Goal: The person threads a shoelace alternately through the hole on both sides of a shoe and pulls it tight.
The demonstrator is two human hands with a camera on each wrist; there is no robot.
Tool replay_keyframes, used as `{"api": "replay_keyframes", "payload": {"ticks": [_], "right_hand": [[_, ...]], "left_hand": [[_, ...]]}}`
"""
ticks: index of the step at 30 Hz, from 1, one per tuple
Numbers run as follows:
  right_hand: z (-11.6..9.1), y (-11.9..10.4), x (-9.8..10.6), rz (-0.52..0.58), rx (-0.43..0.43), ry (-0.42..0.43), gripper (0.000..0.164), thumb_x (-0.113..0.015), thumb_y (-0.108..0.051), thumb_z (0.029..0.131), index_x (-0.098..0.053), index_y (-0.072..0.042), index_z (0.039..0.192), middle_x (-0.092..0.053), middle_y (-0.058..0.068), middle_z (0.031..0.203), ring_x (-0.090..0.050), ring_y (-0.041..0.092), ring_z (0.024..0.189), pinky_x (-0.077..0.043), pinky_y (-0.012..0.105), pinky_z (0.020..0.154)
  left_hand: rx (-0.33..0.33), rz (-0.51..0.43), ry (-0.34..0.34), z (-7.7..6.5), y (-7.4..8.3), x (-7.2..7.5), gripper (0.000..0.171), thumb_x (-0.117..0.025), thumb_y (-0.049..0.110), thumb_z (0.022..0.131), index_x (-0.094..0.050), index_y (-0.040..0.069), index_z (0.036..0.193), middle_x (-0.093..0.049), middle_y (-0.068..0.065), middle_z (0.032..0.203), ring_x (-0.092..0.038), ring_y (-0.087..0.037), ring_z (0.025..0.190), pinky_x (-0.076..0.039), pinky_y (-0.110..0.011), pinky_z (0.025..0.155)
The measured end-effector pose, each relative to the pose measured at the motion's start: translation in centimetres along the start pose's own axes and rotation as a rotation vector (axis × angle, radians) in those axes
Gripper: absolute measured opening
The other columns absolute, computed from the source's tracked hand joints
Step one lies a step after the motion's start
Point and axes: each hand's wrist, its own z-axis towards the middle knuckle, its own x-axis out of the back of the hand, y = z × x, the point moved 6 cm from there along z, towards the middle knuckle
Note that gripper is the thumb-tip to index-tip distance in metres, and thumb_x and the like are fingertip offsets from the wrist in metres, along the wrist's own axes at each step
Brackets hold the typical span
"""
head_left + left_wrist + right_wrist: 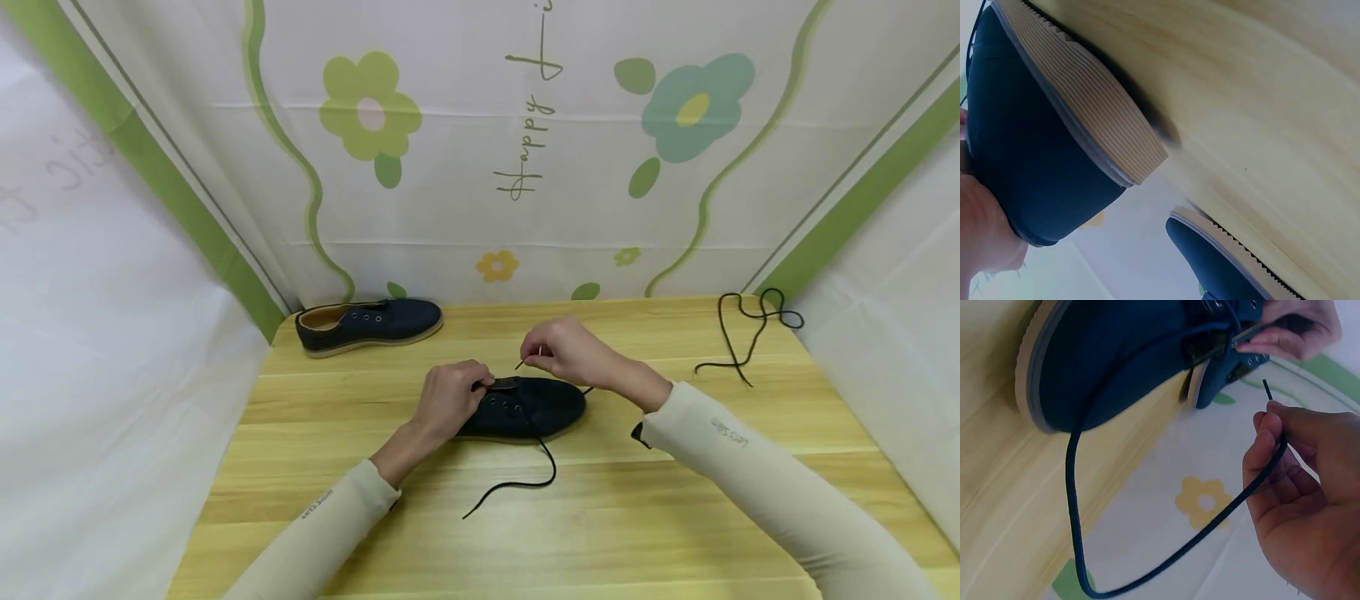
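A dark navy lace-up shoe (551, 404) with a ribbed tan sole sits mid-table, toe to the right. My left hand (452, 396) grips its eyelet flap between thumb and fingers, seen also in the right wrist view. Beyond the shoe, my right hand (576, 354) pinches a dark shoelace (1204, 532) close to its end, and the lace tip (1267, 389) sticks out past the fingertips. From there the lace loops down and back over the toe to the eyelets. Its other end (517, 484) trails on the table in front of the shoe.
A matching shoe (408, 322) without a lace stands at the back left, toe to the right. Another dark lace (765, 316) lies loosely looped at the back right. Printed fabric (450, 208) closes off the wooden table (645, 533) behind and at both sides.
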Motion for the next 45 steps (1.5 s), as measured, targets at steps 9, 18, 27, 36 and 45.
{"api": "replay_keyframes", "payload": {"ticks": [9,18,27,36,45], "right_hand": [[0.6,-0.4,-1.9,-0.019,0.031,-0.039,0.007,-0.078,-0.002,0.095,-0.081,-0.009,0.096,-0.076,0.002,0.095,-0.068,0.011,0.078,-0.057,0.029,0.07],[0.8,-0.7,-3.2,-0.036,0.023,-0.05,0.009,-0.078,-0.001,0.094,-0.081,-0.01,0.097,-0.076,0.003,0.096,-0.071,0.015,0.084,-0.059,0.033,0.074],[0.7,-0.8,-4.0,-0.023,0.021,-0.057,0.011,-0.077,-0.001,0.095,-0.081,-0.01,0.098,-0.076,0.002,0.097,-0.072,0.014,0.086,-0.06,0.031,0.075],[0.3,-0.7,-4.1,-0.004,-0.004,-0.071,0.015,-0.071,-0.003,0.098,-0.082,-0.008,0.107,-0.076,0.004,0.103,-0.072,0.015,0.085,-0.059,0.031,0.074],[-0.2,-0.4,-4.3,-0.012,0.002,-0.049,0.017,-0.074,-0.007,0.097,-0.081,-0.009,0.113,-0.074,0.003,0.105,-0.07,0.015,0.082,-0.056,0.027,0.069]], "left_hand": [[0.012,-0.023,0.01,0.0,0.0,0.1,0.027,-0.083,-0.013,0.081,-0.08,0.014,0.083,-0.079,0.0,0.083,-0.075,-0.016,0.07,-0.061,-0.033,0.063],[0.018,-0.019,0.013,0.0,0.0,0.0,0.026,-0.083,-0.011,0.082,-0.08,0.014,0.082,-0.078,0.001,0.081,-0.073,-0.015,0.066,-0.059,-0.03,0.06],[0.061,-0.041,0.003,0.0,-0.3,0.0,0.021,-0.084,-0.007,0.083,-0.081,0.013,0.084,-0.08,-0.002,0.084,-0.073,-0.015,0.066,-0.059,-0.031,0.061],[0.18,-0.078,-0.028,0.3,-1.2,0.0,0.009,-0.088,0.007,0.087,-0.083,0.015,0.089,-0.081,0.001,0.084,-0.071,-0.012,0.064,-0.056,-0.027,0.061],[0.226,-0.138,-0.063,0.7,-1.7,-0.1,0.006,-0.086,0.017,0.09,-0.086,0.012,0.095,-0.081,0.0,0.087,-0.074,-0.014,0.071,-0.055,-0.029,0.063]]}}
